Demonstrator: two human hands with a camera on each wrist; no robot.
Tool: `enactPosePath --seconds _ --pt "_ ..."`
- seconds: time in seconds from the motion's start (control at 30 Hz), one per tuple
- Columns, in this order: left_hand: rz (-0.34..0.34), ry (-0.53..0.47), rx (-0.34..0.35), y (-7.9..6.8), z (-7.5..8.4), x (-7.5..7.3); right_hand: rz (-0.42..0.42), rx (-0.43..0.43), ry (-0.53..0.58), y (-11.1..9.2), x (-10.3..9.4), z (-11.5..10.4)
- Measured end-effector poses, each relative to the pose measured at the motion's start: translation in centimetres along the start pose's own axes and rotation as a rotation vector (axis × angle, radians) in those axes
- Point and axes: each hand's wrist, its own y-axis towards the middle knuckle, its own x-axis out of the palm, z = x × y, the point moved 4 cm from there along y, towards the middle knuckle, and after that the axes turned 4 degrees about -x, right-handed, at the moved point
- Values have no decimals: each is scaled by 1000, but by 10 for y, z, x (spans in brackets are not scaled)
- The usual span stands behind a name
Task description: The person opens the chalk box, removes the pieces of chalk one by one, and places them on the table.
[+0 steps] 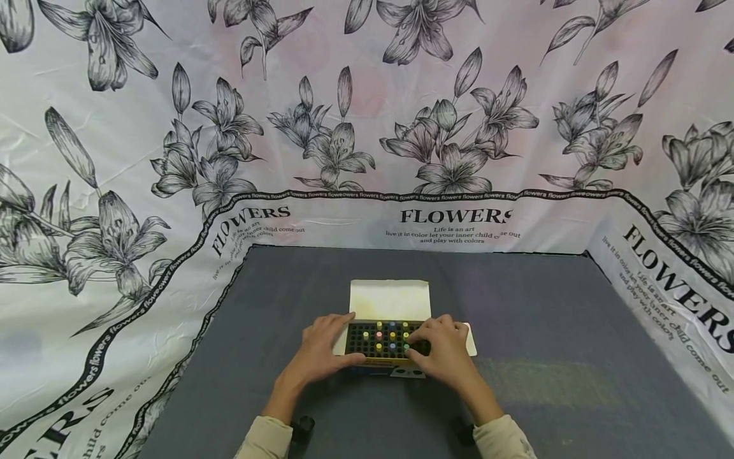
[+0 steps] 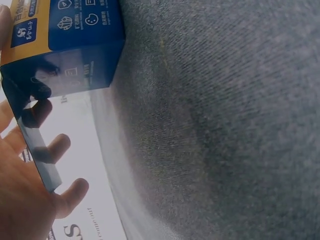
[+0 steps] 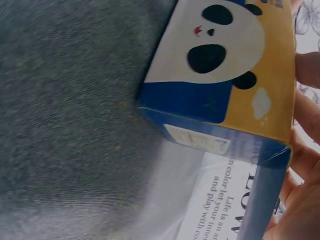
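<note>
An open cardboard box [image 1: 390,299] lies in front of me on the grey table, its pale lid folded back and its side flaps out. Inside, a black grid holder [image 1: 355,347] bears several coloured chalk sticks [image 1: 379,335], upright and spaced apart. My left hand [image 1: 318,347] grips the box's left end, thumb along the front edge and index finger at the back corner. Over the right part of the holder, my right hand [image 1: 444,350] pinches a green chalk stick [image 1: 406,347] between thumb and index finger. The box front [image 3: 235,55] shows a panda on yellow and blue.
Grey cloth [image 1: 298,274] covers the table, with a faint yellowish smudge [image 1: 556,384] right of the box. White flower-printed sheets [image 1: 453,223] rise behind and at both sides. Dark straps [image 1: 302,428] sit by the wrists.
</note>
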Motion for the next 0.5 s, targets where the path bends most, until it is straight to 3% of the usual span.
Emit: enactPosePath --seconds 0.2,0.5 --pt "3 12 10 0 1 -3 -71 55 9 5 1 -2" --pt "-8 -3 -16 -2 -3 -6 -69 41 36 7 4 -4"
